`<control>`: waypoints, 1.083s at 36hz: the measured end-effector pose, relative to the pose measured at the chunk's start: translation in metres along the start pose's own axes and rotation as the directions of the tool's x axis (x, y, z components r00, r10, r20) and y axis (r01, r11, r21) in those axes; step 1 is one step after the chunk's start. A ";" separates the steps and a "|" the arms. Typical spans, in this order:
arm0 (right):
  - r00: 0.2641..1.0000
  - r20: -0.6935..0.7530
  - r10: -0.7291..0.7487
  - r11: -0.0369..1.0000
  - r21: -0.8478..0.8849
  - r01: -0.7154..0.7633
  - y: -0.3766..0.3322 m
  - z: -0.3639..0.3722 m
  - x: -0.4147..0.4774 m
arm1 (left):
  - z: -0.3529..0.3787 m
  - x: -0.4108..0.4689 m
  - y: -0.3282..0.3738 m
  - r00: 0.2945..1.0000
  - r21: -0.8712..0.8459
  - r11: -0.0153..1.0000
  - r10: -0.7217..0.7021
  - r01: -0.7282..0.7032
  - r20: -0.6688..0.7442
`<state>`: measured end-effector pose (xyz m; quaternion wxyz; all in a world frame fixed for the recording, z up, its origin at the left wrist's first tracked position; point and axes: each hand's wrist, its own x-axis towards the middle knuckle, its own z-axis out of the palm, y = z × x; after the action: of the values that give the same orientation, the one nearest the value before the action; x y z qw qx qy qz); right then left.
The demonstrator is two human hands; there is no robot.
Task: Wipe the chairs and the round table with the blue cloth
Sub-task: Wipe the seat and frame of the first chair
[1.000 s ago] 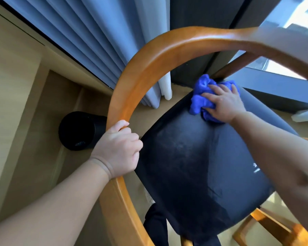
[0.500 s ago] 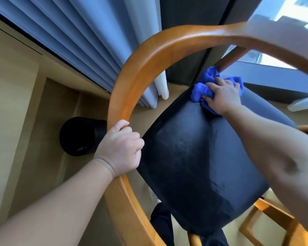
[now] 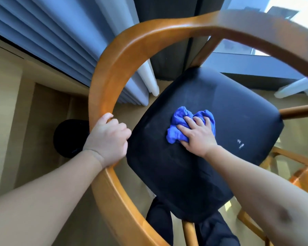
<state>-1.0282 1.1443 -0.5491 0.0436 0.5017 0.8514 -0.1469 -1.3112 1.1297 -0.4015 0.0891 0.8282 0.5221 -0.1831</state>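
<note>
Forearms come into my view from the bottom corners, bare, one on each side of the chair. Nearest me, the curved wooden backrest (image 3: pixel 114 71) sweeps up from the lower middle, arcs over the top and runs out to the right, its orange-brown varnish glossy. My left hand (image 3: pixel 108 141) is wrapped tight around that rail on the left side, fingers curled over the inner edge and thumb up on top — a firm clamp. Further in, the black seat (image 3: pixel 167 174) sits tilted like a diamond, its padded surface dull with faint pale smears and a small whitish mark near the right corner. My right hand (image 3: pixel 197 137) lies flat on the seat's middle, fingers spread and pressing down on the blue cloth (image 3: pixel 178 121), which is bunched into a crumpled wad of bright blue soft fabric sticking out above and to the left of the fingers. Beyond the chair I see a black round bin (image 3: pixel 68 139) on the floor at the left, partly hidden behind my left wrist, then pleated grey-blue curtains (image 3: pixel 52 38) and a bright window (image 3: pixel 292 8) at the top right. Compared with half a second ago, the cloth and right hand have come away from the seat's far corner, by the rear post, to the centre of the cushion — the left hand is gripping the same stretch of rail as before.
</note>
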 end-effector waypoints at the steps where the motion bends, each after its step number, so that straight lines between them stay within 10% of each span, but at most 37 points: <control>1: 1.000 0.007 -0.019 1.000 -0.003 0.019 0.001 -0.001 0.000 | 0.002 0.004 0.005 1.000 0.002 1.000 -0.004 0.004 0.017; 22: 0.995 0.017 -0.100 0.993 -0.063 0.100 0.076 -0.021 0.027 | 0.053 0.042 0.106 0.983 -0.408 0.897 -0.184 0.170 0.006; 39: 0.910 -0.024 0.415 0.903 0.137 -0.408 0.144 -0.045 0.084 | 0.057 0.034 0.110 0.984 -0.396 0.903 -0.181 0.165 -0.003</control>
<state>-0.9410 1.2937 -0.5544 0.0186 0.6754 0.7159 -0.1759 -1.2113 1.0907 -0.4726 0.2272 0.7472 0.6211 -0.0648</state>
